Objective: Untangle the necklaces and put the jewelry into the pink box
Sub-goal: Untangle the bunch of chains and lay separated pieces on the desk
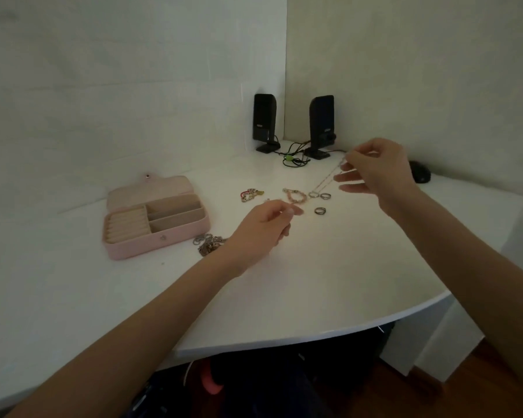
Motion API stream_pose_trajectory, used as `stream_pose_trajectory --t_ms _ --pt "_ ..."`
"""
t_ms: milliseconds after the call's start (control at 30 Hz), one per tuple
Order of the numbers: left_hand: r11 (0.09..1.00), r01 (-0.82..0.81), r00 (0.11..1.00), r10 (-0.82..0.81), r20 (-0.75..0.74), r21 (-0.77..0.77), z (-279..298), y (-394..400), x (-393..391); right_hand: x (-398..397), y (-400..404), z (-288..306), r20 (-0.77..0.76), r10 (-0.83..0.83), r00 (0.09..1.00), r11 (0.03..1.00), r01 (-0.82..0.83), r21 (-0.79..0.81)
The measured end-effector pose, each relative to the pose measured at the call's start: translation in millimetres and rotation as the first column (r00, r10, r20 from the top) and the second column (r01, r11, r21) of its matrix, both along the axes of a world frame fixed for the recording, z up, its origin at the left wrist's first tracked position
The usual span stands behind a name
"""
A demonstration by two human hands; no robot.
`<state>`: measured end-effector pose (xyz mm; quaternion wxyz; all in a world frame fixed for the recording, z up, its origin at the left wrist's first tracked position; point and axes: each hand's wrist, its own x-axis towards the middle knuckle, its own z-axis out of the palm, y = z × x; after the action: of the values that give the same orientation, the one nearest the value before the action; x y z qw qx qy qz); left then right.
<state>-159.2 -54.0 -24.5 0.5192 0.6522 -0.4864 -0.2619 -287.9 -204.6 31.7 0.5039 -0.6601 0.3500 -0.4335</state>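
Note:
The pink box (175, 236) lies open on the left of the white table, its compartments showing nothing inside. My right hand (378, 170) is raised and pinches a thin silver necklace (326, 178), which hangs down to a ring pendant on the table. My left hand (263, 226) hovers low with thumb and forefinger together; I cannot tell whether a chain is between them. A pink beaded bracelet (295, 197) and a colourful bracelet (251, 194) lie beyond it. Two rings (325, 196) (320, 210) lie to the right. A heap of silver chain (207, 244) sits beside the box.
Two black speakers (264, 122) (321, 125) with tangled cables (293, 159) stand in the far corner against the walls. A black mouse (420, 172) lies at the far right. The table's curved front edge (314, 336) runs below my arms.

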Motion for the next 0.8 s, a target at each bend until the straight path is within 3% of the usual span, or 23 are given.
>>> stream_pose_trajectory --t_ms 133,333,433,800 --pt "0.989 -0.131 0.981 0.139 0.134 -0.062 -8.5 -9.2 -0.9 -7.1 -25.1 -28.2 -0.166 -0.085 0.982 0.996 0.085 -0.003" --pt "0.986 -0.145 0.937 0.163 0.309 -0.08 -21.9 -7.8 0.2 -21.1 -46.3 -69.6 -0.428 -0.207 0.88 0.969 0.123 -0.217" --pt "0.99 -0.122 0.882 0.138 0.451 -0.063 -22.5 -4.7 2.3 -23.7 -47.4 -75.3 -0.467 -0.241 0.851 0.945 0.094 -0.315" --pt "0.996 -0.084 0.725 0.065 0.686 -0.006 -20.6 2.2 1.4 -21.6 -51.8 -83.7 -0.55 -0.289 0.784 0.895 0.018 -0.445"
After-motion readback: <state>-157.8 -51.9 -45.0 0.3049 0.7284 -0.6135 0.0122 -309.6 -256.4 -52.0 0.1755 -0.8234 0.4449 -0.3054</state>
